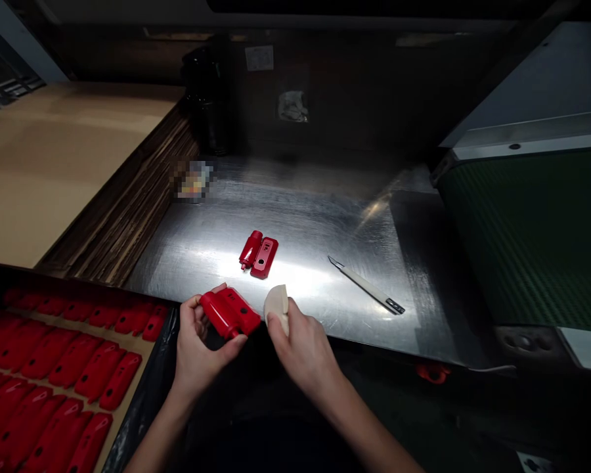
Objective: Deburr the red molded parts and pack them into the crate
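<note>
My left hand (194,345) grips a red plastic part (226,312) by its ends, tilted over the front edge of the metal table (320,210). The part has a rounded barrel, a flat side and a dark round hole. Close to its right, my right hand (305,345) pinches a cream half-round pad (276,303); a small gap separates pad and part. Beyond my hands, a similar red part (259,254) lies on the metal. To the right rests a craft knife (367,288) with a pale handle, its blade pointing up and left.
A tall stack of cardboard sheets (69,151) borders the table on the left. Below it, many red parts (54,368) sit in rows inside a lined box. A dark bottle (209,105) stands at the back. A green conveyor belt (536,236) runs along the right.
</note>
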`<state>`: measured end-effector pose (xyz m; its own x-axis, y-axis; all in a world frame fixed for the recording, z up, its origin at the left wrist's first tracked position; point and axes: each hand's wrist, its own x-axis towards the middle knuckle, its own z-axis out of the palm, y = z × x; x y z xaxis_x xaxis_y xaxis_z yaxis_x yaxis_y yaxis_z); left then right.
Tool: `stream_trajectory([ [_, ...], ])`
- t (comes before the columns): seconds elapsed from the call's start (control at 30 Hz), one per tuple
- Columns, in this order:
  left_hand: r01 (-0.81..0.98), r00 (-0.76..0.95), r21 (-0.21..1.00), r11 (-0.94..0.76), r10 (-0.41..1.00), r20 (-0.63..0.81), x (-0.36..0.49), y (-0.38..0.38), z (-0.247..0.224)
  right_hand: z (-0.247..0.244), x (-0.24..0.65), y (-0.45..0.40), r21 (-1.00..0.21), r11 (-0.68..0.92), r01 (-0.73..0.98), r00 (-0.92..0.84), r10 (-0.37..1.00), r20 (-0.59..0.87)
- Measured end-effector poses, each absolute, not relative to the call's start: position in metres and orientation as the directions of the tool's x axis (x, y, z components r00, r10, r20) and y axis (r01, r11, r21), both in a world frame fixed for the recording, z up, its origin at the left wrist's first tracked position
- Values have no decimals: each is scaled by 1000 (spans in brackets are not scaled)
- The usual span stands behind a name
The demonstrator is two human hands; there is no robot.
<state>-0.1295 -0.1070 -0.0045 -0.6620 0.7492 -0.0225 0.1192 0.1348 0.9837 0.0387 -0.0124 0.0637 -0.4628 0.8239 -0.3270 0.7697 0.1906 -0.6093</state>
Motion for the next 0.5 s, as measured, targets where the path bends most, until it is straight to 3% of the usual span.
stream_trajectory([
  [0.17,-109,-629,994,-34,777,-42,-134,-106,0,76,46,20,-614,143,776,-405,860,-312],
  [0.23,-149,-630,986,-68,776,-41,-136,-105,-1,76,51,33,-499,223,837,-385,889,-248],
  [0.33,-230,-622,968,-104,780,-64,-139,-107,-4,72,59,40,-354,302,885,-329,944,-17],
  [0.4,-301,-598,946,-118,796,-91,-137,-110,-2,73,63,34,-474,319,821,-328,942,65],
  [0.5,-410,-490,904,-120,865,-108,-128,-119,9,81,62,14,-786,274,554,-598,788,-147],
])
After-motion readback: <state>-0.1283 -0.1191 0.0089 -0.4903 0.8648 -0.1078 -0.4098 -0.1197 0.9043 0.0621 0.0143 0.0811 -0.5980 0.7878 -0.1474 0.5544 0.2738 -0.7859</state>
